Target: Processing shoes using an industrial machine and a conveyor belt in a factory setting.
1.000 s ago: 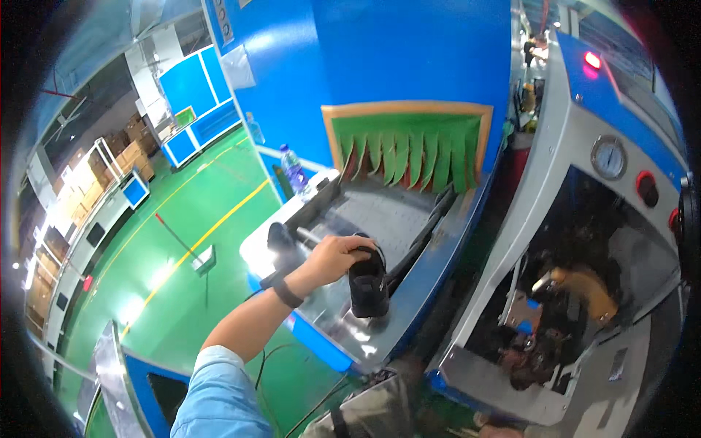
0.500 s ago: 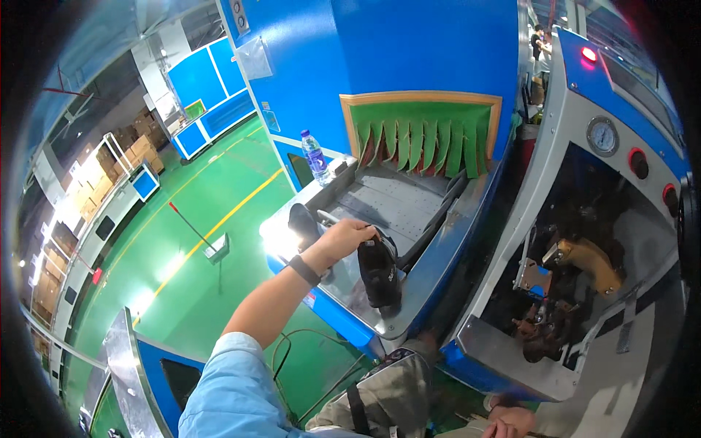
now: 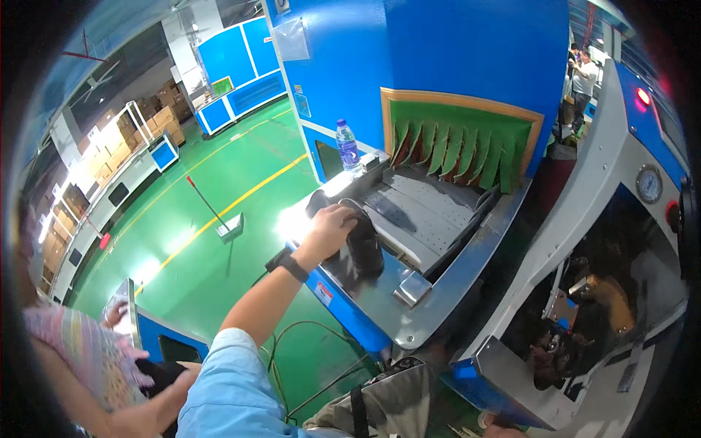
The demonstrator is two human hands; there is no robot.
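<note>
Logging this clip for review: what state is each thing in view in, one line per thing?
Left hand: outstretched, closed over the black shoe.
Black shoe: on the metal conveyor table, gripped from above.
Conveyor table: carries only that shoe.
Green strip curtain: hanging down, closed over the tunnel mouth.
Water bottle: upright, capped.
Red lamp: lit.
Right hand: out of view.

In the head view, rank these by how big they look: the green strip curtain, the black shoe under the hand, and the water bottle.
1. green strip curtain
2. black shoe
3. water bottle, though it stands farther off, so true size is unsure.
</note>
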